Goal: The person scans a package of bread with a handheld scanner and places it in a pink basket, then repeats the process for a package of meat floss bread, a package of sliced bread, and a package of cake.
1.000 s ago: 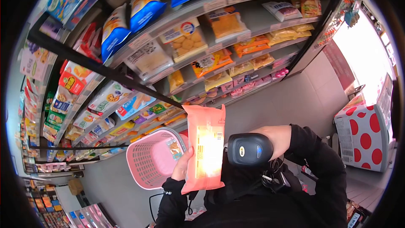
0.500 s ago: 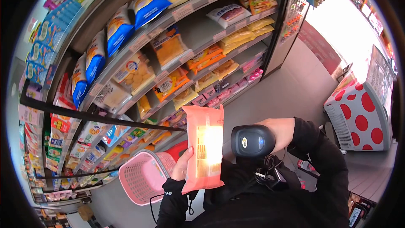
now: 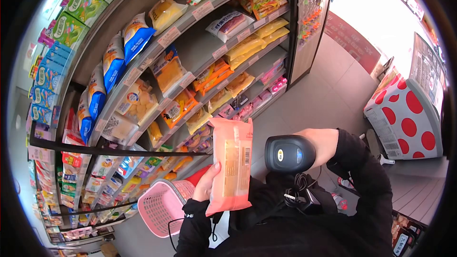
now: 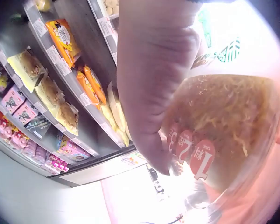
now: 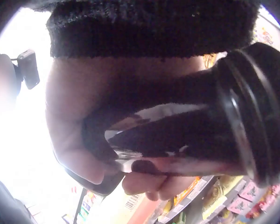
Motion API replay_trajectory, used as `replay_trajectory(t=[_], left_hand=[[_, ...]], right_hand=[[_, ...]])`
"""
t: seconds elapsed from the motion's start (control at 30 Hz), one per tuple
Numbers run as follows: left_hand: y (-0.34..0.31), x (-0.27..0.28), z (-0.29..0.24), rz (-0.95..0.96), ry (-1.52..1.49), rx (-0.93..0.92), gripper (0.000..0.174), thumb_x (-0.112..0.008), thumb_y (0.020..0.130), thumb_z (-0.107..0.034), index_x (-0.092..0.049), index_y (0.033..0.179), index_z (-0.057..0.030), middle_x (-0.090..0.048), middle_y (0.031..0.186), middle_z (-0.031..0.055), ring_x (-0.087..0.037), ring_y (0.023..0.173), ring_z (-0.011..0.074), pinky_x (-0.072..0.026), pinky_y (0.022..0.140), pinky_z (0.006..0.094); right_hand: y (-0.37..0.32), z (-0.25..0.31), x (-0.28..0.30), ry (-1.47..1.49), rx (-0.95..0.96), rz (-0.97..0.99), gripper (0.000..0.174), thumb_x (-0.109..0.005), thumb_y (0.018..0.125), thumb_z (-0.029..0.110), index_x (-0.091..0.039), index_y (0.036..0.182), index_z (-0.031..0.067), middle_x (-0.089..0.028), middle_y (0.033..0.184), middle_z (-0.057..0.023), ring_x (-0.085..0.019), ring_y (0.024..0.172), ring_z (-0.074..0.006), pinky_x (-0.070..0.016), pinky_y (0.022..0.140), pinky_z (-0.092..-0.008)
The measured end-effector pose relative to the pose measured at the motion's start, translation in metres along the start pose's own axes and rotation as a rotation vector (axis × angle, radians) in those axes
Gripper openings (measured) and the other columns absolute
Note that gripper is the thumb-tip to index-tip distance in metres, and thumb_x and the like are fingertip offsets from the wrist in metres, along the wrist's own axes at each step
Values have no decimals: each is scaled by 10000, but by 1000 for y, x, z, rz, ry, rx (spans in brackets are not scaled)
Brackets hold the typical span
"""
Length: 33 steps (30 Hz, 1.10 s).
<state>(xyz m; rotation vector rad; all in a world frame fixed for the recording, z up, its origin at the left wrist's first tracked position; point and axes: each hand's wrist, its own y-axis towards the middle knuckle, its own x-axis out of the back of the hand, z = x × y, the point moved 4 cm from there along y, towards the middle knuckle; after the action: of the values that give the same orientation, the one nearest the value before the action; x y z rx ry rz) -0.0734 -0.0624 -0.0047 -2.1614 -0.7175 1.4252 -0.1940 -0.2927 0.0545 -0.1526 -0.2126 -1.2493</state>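
Note:
My left hand (image 3: pixel 207 182) grips a coral-pink food packet (image 3: pixel 231 162) by its left edge, upright before the chest. A barcode (image 3: pixel 246 156) shows on the upper right of its face. In the left wrist view, the thumb lies along the packet's clear window (image 4: pixel 233 112), with brown shredded food behind it. To the right, my right hand (image 3: pixel 325 143) holds a black barcode scanner (image 3: pixel 288 154), its head apart from the packet. Fingers (image 5: pixel 144 184) wrap the scanner's handle (image 5: pixel 168 130) in the right wrist view.
A pink basket (image 3: pixel 150 208) stands at lower left by a curved shelf unit (image 3: pixel 190 24) full of packaged bread. A red-dotted white box (image 3: pixel 404 123) stands at the right, above a ribbed counter (image 3: pixel 423 185). A coiled black cable (image 3: pixel 300 191) hangs below the scanner.
The head view has turned, so the shelves slide left and down. The bright light on the packet's face is gone, and its printing shows. Both hands keep their hold; the scanner sits slightly further right.

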Motion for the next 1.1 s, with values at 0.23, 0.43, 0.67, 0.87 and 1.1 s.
replay_trajectory(t=[0.23,0.43,0.67,0.87,1.1], left_hand=[[18,2,4,-74,-8,-22,486,-513,788,-320,-381,1166,-44,-483,1109,117,-485,990,237,-378,860,348],[66,-24,11,-82,-112,-152,489,-488,799,-356,-374,1160,-47,-486,1099,115,-484,980,231,-374,863,339],[121,-31,14,-123,42,-124,514,-487,799,-368,-345,1163,-35,-474,1087,120,-472,988,229,-381,853,359],[162,-50,22,-48,65,-54,514,-493,802,-349,-334,1157,-12,-472,1081,112,-472,986,216,-386,847,345],[189,-64,9,79,86,40,498,-460,823,-293,-274,1200,-26,-411,1163,109,-445,1030,222,-367,871,351]], right_hand=[[-14,-8,3,126,3,-138,497,-697,600,132,-453,1011,-3,-554,924,-121,-520,833,-160,-418,748,-284],[-12,-12,-14,312,20,-245,457,-670,619,88,-466,1019,0,-543,964,-104,-504,876,-146,-399,790,-279],[-13,-67,-21,430,-166,-624,462,-686,630,143,-471,1018,14,-554,949,-76,-514,878,-127,-408,787,-274],[-2,-97,-12,486,-261,-754,448,-690,623,150,-484,998,15,-554,944,-65,-515,871,-123,-415,775,-271],[9,-107,28,408,-277,-902,461,-702,620,155,-486,1003,16,-553,946,-54,-510,877,-113,-405,788,-267]])
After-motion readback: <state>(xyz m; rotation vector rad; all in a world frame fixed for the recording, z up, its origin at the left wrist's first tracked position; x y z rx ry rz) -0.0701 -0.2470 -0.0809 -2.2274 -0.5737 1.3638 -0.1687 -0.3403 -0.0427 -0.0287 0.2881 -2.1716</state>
